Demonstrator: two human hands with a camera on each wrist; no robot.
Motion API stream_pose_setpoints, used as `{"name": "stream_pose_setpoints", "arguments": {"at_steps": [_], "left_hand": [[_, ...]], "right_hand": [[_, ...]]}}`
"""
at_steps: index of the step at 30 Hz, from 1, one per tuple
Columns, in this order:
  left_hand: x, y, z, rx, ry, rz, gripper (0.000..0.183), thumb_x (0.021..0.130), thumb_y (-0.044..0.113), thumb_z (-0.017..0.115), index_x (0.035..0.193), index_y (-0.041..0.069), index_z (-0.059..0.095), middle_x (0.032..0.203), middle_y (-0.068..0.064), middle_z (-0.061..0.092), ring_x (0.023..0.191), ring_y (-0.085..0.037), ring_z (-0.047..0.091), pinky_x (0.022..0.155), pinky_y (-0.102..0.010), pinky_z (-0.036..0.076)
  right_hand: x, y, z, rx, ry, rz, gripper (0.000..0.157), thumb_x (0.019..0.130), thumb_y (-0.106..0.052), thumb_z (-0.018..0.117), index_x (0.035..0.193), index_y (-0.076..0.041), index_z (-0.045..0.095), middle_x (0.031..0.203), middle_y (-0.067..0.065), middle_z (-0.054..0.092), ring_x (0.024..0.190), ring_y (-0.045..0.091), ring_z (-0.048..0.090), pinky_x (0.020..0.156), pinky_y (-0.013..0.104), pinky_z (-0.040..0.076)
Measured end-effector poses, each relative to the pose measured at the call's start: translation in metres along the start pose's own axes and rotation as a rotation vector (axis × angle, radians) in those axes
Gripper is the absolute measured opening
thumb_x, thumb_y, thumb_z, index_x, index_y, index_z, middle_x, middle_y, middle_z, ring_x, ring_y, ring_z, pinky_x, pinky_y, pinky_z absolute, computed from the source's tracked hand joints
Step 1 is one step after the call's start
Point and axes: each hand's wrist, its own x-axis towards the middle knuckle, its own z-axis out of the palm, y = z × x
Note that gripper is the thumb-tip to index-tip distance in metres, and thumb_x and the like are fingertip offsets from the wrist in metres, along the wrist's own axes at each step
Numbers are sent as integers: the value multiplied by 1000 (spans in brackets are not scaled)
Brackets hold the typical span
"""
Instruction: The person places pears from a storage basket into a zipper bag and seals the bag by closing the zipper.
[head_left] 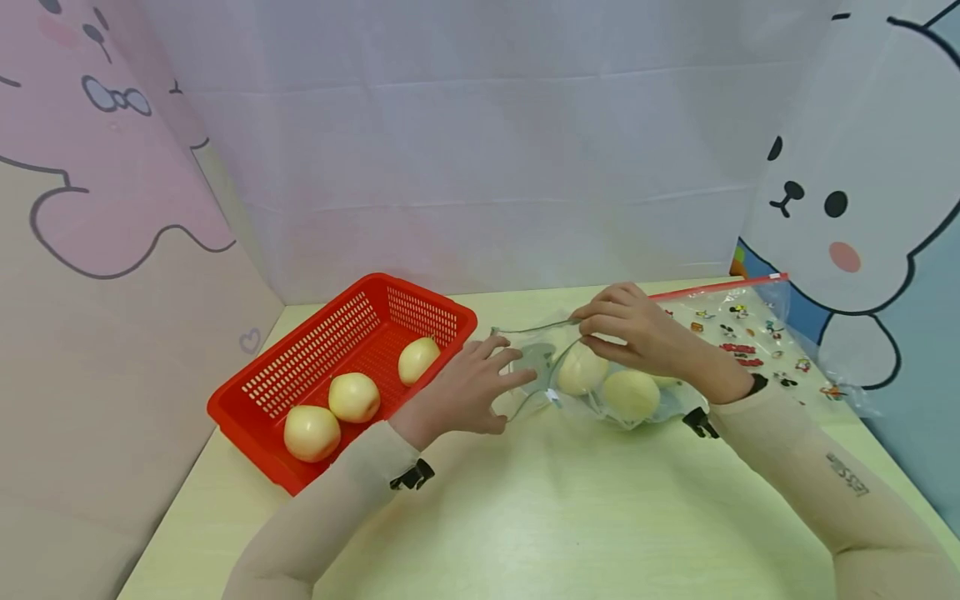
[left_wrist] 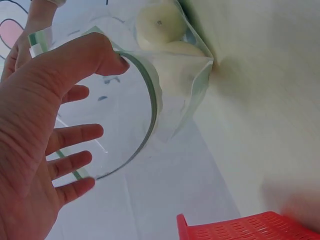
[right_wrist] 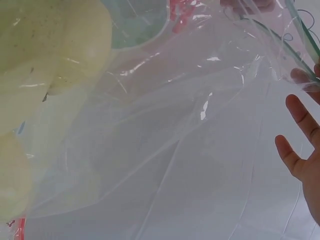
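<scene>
Where the zip bag [head_left: 540, 360] sits: on the pale table [head_left: 540, 517], between the two hands, see-through, green-edged mouth gaping toward the left.
Left hand [head_left: 472, 383]: fingers spread wide at that mouth, thumb right at one green edge; can't tell how firmly it's touching.
Right hand [head_left: 637, 329]: fingers bent over the far side of the mouth, looks like it's pinching the rim.
Bagged fruit [head_left: 632, 395]: a few pale yellow ones, bunched below the right hand.
Red basket [head_left: 315, 358]: beside the left forearm, with three loose fruits [head_left: 354, 397] inside, two of them side by side.
Patterned bag [head_left: 750, 342]: red strip on top, cartoon prints, lying just past the right wrist.
</scene>
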Motion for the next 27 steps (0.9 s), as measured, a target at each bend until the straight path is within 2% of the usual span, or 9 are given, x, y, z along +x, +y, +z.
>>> {"name": "stream_pose_setpoints", "arguments": {"at_steps": [3,6,10,13,17,23,27], "left_hand": [[-7,2,0,1,16,-28,59,78,40,75,133,24,59,134,-7,58,129,-31,44,103,-45,41],[-15,6,0,-28,-2,-69,60,77,41,77,132,24,60,133,-6,58,129,-30,43,104,-47,39],[-24,13,7,-70,-38,-108,60,76,42,80,130,24,62,131,-6,59,128,-30,43,103,-48,39],[-29,17,16,-77,-32,-123,56,76,40,81,127,24,63,128,-4,61,125,-28,45,102,-47,40],[-35,18,28,-81,33,-136,48,78,35,83,121,21,66,120,-3,64,120,-26,49,101,-45,42],[-40,16,44,-88,182,-145,31,79,21,84,106,19,71,106,0,69,112,-23,53,93,-39,46],[-40,14,50,-81,237,-153,24,80,15,83,101,19,73,100,2,71,107,-22,55,89,-36,47]], "right_hand": [[-1,1,1,4,5,3,35,107,-30,46,90,-7,67,100,7,71,87,27,60,79,47,42],[-2,2,1,9,8,3,34,106,-29,47,90,-8,67,100,7,71,87,28,59,79,47,42],[-3,3,1,6,9,1,32,106,-28,48,90,-7,67,100,8,71,87,28,59,79,47,42],[-3,4,1,0,15,-2,33,106,-28,48,90,-7,67,100,8,71,87,28,59,78,47,42],[-4,5,2,3,18,-5,33,106,-28,48,91,-7,67,100,8,71,87,28,59,78,47,42],[-4,5,2,13,20,-4,31,106,-27,49,91,-7,67,100,8,71,87,28,59,77,47,42],[-5,5,2,16,16,4,30,106,-28,49,92,-8,67,100,7,71,87,28,59,78,47,42]]}}
